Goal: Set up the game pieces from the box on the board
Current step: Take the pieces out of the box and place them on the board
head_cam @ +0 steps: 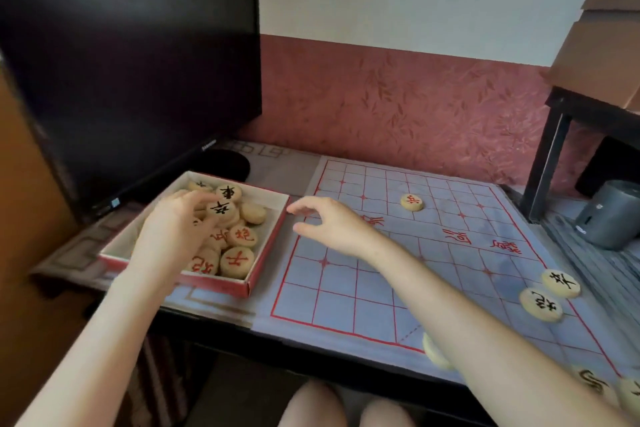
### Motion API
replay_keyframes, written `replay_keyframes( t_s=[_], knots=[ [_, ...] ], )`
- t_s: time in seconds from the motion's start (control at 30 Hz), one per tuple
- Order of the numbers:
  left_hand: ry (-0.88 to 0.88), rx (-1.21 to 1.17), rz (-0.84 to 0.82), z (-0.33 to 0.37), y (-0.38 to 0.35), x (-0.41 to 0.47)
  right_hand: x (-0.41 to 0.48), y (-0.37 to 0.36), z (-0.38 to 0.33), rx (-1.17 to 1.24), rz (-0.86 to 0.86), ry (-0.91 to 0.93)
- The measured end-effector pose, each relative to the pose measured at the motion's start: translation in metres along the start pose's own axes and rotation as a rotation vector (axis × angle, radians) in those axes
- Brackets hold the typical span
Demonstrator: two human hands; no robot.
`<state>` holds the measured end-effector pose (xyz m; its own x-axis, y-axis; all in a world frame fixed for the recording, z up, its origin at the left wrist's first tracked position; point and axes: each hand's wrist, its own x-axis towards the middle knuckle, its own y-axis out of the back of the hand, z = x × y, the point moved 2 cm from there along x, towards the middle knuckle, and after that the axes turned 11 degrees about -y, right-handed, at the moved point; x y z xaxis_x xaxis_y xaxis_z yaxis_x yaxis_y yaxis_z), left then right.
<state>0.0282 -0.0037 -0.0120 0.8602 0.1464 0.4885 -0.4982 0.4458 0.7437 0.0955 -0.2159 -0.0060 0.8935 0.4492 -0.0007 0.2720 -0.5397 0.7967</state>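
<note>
Closest in, two bare forearms reach out over the table edge. By the near right corner of the board (pixel 346 291), a pale piece (pixel 434 354) shows half hidden under the right forearm. Two black-marked pieces (pixel 541 304) lie side by side just outside the red border on the right.

Farther on, the left hand (pixel 173 229) is down inside the box (pixel 242 288), which sits just left of the board and holds a heap of red- and black-marked discs. Its fingers (pixel 188 198) curl toward a black-marked piece (pixel 220 209) on top of the heap and touch its left edge. The blur hides whether they actually pinch it.

The right hand (pixel 332 222) hovers over the board's left edge, just beside the box's right wall. Thumb and forefinger are apart, the fingers loosely bent, with nothing between them.

Beyond, a single red-marked piece (pixel 412 202) rests on a grid line in the far half of the board. A black monitor (pixel 131 62) stands behind the box, and a grey cylinder (pixel 609 215) stands off to the right.
</note>
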Motion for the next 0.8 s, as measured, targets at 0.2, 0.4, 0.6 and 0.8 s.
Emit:
replay_keyframes(
  t_s=[0.2,0.4,0.6,0.8],
  knots=[
    [0.01,0.007,-0.099,-0.017,-0.003,0.01,0.048,-0.03,-0.029,-0.049,-0.022,0.014],
    [0.009,-0.004,-0.186,-0.019,-0.012,0.016,0.073,-0.05,-0.033,-0.058,-0.07,-0.038],
    [-0.028,0.055,-0.194,-0.02,-0.02,0.025,0.082,-0.059,-0.029,-0.103,0.051,-0.009],
    [-0.052,0.054,-0.163,-0.022,-0.023,0.026,0.088,-0.055,-0.019,-0.122,0.113,-0.015]
  ],
)
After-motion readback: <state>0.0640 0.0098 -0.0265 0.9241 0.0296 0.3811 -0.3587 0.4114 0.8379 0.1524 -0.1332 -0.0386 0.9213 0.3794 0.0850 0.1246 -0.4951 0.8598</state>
